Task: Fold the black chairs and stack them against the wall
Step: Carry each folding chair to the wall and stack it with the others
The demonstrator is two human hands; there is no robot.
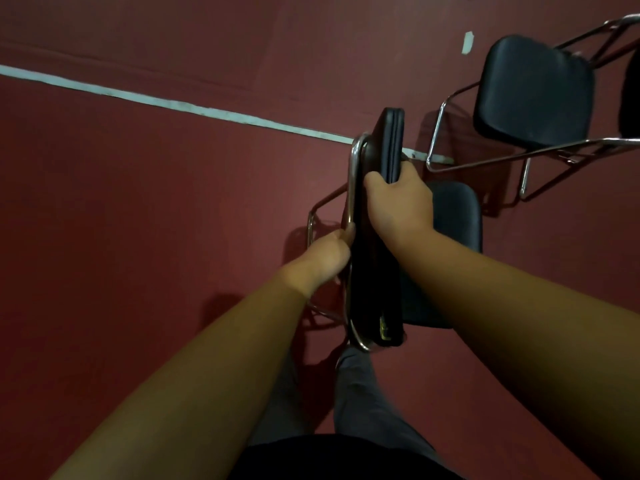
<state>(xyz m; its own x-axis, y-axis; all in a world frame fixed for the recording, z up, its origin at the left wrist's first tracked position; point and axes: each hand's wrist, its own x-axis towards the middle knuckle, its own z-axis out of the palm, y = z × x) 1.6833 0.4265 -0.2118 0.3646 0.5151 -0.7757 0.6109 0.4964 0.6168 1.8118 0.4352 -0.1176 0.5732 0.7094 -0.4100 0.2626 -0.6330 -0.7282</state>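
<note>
Folding step: left hand point(330, 251) grips the chrome tube frame point(352, 188), right hand point(398, 199) curls over the padded backrest point(393, 140) of the black folding chair point(457, 220) beside the white floor line point(173, 105); next likely collapse the seat, wall unseen.

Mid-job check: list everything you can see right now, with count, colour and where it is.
held chair: one, black pads, chrome frame, centre, gripped by both hands
black seat pad: one, just right of it; same chair or not, cannot tell
open chair: one, black seat, chrome frame, upper right, unfolded
floor: dark red
floor line: one, white, running from the left edge towards the chairs
tape scrap: one, pale, on floor, top right
trousers: grey, bottom centre
left hand: grips the chrome frame
right hand: grips the black pad
</note>
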